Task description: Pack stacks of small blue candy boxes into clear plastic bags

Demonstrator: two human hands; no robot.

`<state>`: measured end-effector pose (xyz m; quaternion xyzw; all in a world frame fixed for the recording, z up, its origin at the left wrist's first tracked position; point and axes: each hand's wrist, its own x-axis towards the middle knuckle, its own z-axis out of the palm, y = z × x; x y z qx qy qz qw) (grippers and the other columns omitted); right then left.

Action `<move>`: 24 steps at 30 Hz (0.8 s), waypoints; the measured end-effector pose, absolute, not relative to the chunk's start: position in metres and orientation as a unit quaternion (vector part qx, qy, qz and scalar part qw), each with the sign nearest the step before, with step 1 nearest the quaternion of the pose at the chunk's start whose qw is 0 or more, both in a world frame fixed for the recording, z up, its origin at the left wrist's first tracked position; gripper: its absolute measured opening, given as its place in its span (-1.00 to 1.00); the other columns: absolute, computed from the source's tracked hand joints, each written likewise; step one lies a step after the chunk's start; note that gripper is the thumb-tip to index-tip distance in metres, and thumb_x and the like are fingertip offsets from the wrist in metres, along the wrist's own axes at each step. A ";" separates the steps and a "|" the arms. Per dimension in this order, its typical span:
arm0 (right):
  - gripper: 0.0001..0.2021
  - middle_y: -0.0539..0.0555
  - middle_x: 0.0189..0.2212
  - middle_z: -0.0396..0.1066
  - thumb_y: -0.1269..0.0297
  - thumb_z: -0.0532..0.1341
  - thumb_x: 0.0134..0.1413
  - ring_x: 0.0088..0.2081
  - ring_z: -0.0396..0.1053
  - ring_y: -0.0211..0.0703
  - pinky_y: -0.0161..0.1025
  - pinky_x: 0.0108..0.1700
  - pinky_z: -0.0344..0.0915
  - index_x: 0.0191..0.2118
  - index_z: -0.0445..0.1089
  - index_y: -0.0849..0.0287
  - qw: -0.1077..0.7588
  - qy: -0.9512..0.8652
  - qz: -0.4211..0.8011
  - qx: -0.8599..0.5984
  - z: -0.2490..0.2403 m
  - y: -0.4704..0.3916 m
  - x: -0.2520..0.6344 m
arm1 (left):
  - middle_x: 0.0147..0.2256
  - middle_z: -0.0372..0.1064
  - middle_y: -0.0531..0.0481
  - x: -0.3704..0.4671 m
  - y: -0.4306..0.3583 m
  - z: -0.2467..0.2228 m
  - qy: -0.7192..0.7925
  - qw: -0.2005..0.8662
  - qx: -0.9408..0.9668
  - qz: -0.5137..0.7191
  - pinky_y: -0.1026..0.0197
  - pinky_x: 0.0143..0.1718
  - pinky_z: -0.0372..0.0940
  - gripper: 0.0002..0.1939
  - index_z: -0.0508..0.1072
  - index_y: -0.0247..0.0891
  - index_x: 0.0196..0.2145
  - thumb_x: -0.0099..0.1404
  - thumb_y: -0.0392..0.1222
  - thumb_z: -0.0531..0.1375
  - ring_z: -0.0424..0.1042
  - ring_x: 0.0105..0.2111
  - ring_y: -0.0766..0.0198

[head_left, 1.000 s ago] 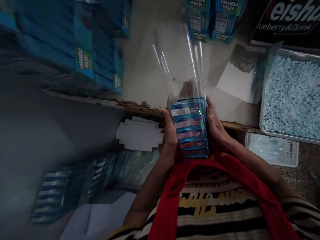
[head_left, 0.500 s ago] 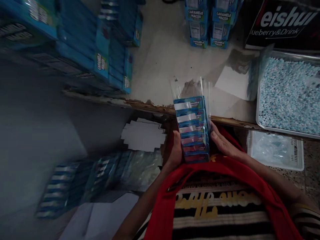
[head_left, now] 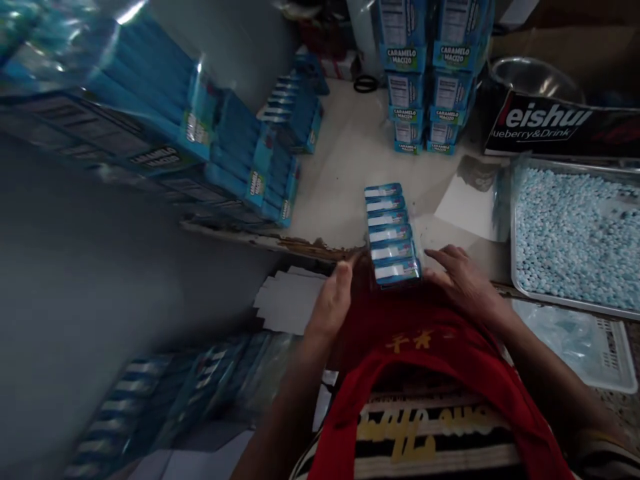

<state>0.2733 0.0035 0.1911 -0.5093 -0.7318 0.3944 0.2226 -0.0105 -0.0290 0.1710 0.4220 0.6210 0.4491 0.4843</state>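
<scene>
A row of several small blue candy boxes (head_left: pixel 393 233) lies in a clear plastic bag across the table's front edge, its near end by the red apron. My left hand (head_left: pixel 330 300) is left of the row, thumb up and fingers partly hidden; a gap shows between thumb and boxes. On the other side, my right hand (head_left: pixel 463 280) is open, fingers stretched toward the row's near right side. Whether those fingertips touch the clear bag, I cannot tell.
Wrapped blue boxes (head_left: pixel 240 160) are stacked at left, with more stacks (head_left: pixel 425 100) at the back. A tray of pale blue candies (head_left: pixel 575 233) stands at right, near a black carton (head_left: pixel 550 127). White cards (head_left: pixel 290 300) and a white basket (head_left: pixel 620 360) sit below the worn table edge (head_left: pixel 280 243).
The row of boxes has moved away from my body onto the table edge, and the bag's loose open end no longer shows. My hands have spread further apart. The camera view has tilted up.
</scene>
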 end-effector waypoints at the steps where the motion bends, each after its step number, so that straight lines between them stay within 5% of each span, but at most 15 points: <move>1: -0.04 0.37 0.14 0.45 -0.54 0.18 0.18 0.24 0.38 0.38 0.33 0.33 0.33 0.38 0.42 0.19 0.229 -0.743 0.367 -0.510 0.183 0.005 0.280 | 0.33 0.41 -0.26 -0.018 -0.031 0.166 0.630 0.464 0.433 0.448 -0.24 0.53 0.09 -0.08 0.51 -0.24 0.31 0.24 0.49 0.35 0.23 0.46 -0.25; 4: 0.25 0.39 0.40 0.25 -0.31 0.58 -0.16 0.39 0.25 0.42 0.32 0.38 0.29 0.55 0.12 0.15 0.260 -0.766 0.320 -0.493 0.151 0.004 0.286 | 0.48 0.16 -0.31 -0.018 -0.039 0.147 0.619 0.426 0.475 0.458 -0.16 0.50 0.16 0.29 0.18 -0.20 0.53 -0.01 0.20 0.60 0.17 0.49 -0.23; 6: 0.27 0.39 0.44 0.23 -0.09 0.61 -0.09 0.40 0.25 0.40 0.35 0.40 0.24 0.61 -0.05 0.15 0.255 -0.781 0.294 -0.488 0.132 0.003 0.278 | 0.52 0.07 -0.29 -0.004 -0.038 0.136 0.603 0.429 0.504 0.445 -0.14 0.47 0.22 0.41 -0.01 -0.13 0.60 -0.04 0.02 0.62 0.15 0.50 -0.20; 11: -0.19 0.21 0.15 0.57 0.25 0.32 0.30 0.09 0.53 0.14 0.20 0.27 0.36 0.57 0.04 0.10 0.294 -0.787 0.278 -0.466 0.107 0.001 0.251 | 0.42 0.29 -0.21 0.030 -0.027 0.131 0.624 0.442 0.505 0.402 -0.09 0.37 0.34 0.20 -0.05 -0.11 0.61 0.17 -0.14 0.47 0.40 0.36 -0.09; 19: -0.44 0.05 -0.03 0.67 0.41 0.25 0.19 -0.09 0.61 0.00 0.12 0.21 0.39 0.31 0.38 0.05 0.365 -0.760 0.212 -0.494 0.101 -0.001 0.234 | 0.30 0.45 -0.26 0.025 -0.031 0.127 0.633 0.397 0.523 0.410 0.01 0.22 0.46 -0.02 0.03 -0.27 0.59 0.36 -0.03 0.34 0.53 0.25 -0.04; 24: -0.57 0.04 -0.08 0.68 0.46 0.21 0.18 -0.16 0.62 -0.05 0.18 0.30 0.32 0.13 0.52 0.02 0.358 -0.746 0.217 -0.518 0.101 0.002 0.224 | 0.36 0.37 -0.27 0.026 -0.024 0.117 0.616 0.355 0.559 0.427 0.01 0.30 0.40 -0.24 0.19 -0.24 0.53 0.47 -0.10 0.25 0.45 0.33 -0.02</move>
